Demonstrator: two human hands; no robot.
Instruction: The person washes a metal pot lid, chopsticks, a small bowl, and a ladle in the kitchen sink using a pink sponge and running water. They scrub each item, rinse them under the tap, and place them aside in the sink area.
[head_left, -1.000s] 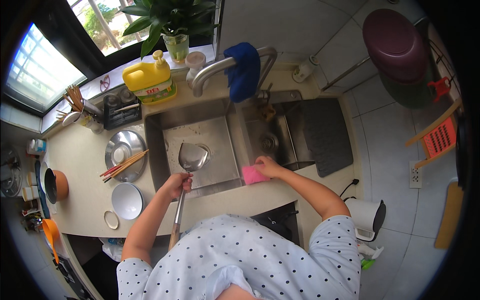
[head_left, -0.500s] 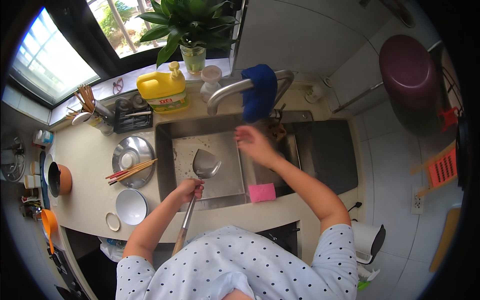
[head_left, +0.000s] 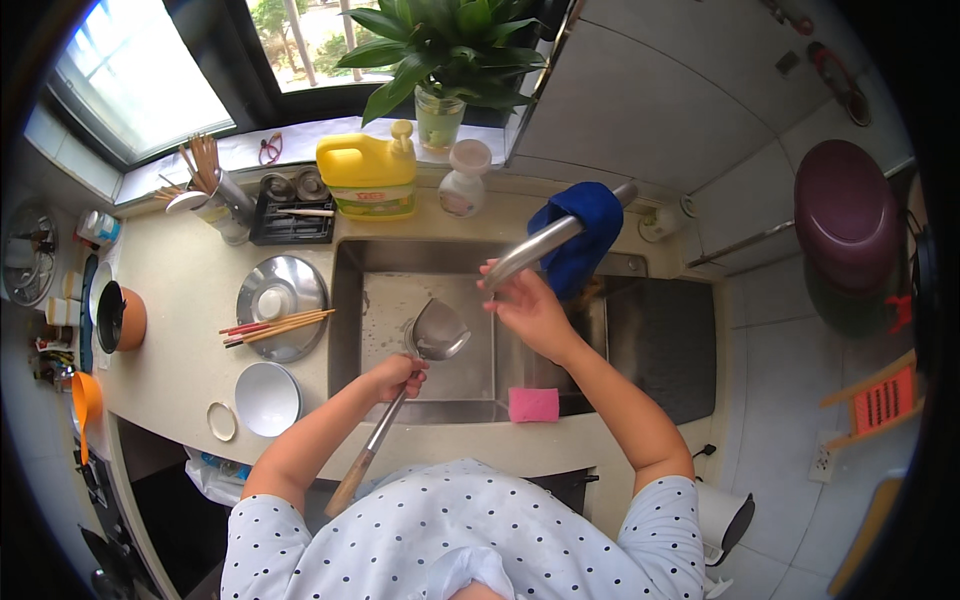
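On my feed the spatula (head_left: 440,332) shows shiny, smooth metal, its grip (head_left: 348,487) wood. I see satiny steel in the sink (head_left: 470,380) and polished metal on the faucet (head_left: 545,246), draped with a matt blue cloth (head_left: 598,240). The sponge (head_left: 534,405) looks dull, the pot lid (head_left: 302,288) mirror-bright, the jug (head_left: 370,183) smooth yellow plastic, the stacked bowls (head_left: 267,399) glossy.

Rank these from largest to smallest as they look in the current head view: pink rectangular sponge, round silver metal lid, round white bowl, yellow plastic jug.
1. Round silver metal lid and yellow plastic jug: too alike to rank apart
2. Round white bowl
3. Pink rectangular sponge
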